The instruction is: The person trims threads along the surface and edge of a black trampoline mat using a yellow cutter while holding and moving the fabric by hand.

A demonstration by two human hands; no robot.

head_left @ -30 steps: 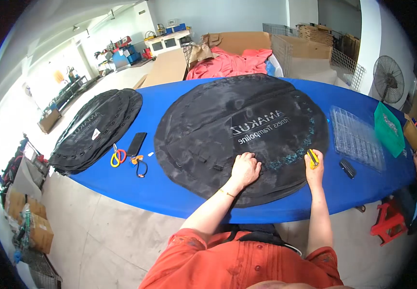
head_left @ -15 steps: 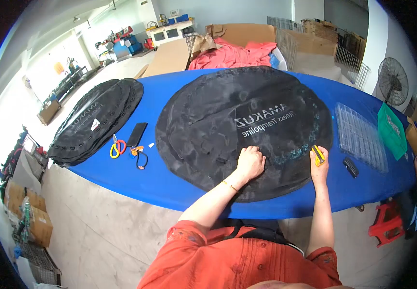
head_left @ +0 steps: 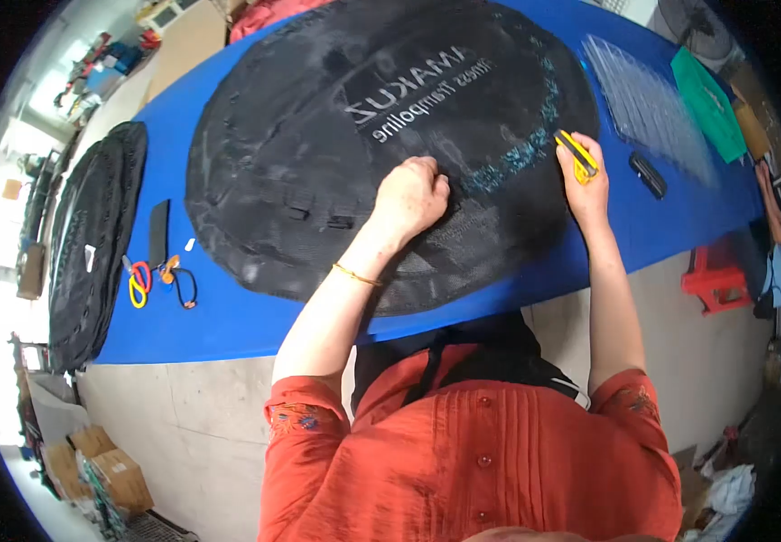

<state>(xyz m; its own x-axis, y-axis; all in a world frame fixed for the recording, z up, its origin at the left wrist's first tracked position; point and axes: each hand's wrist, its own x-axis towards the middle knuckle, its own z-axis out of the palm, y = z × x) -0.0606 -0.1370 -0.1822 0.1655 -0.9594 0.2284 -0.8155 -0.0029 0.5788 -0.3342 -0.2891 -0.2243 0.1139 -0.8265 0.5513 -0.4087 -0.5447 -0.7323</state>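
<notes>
A large round black trampoline mat (head_left: pixel 282 172) lies on the blue-covered table, its white "AMAKUZ Fitness Trampoline" print showing mirrored. Pressed onto its near half is my left hand (head_left: pixel 411 197), fingers curled closed on the fabric; the fingertips are hidden. My right hand (head_left: pixel 587 185) grips a yellow-and-black utility knife (head_left: pixel 577 157) just above the mat's right part. Between the hands runs a band of loose teal bits (head_left: pixel 510 165), curving up the mat's right side. Small black tabs (head_left: pixel 341 221) show on the mat left of my left hand.
More black mats (head_left: pixel 97 244) are stacked at the table's left end, near scissors (head_left: pixel 139 282) and a flat black object (head_left: pixel 159 230). On the right are a clear compartment tray (head_left: pixel 648 108), a black object (head_left: pixel 648 174) and a green container (head_left: pixel 708 104). A red stool (head_left: pixel 715 282) stands below.
The view has tilted down and turned, so the table sits higher in the picture. My left hand stays closed on the mat, and my right hand still holds the knife.
</notes>
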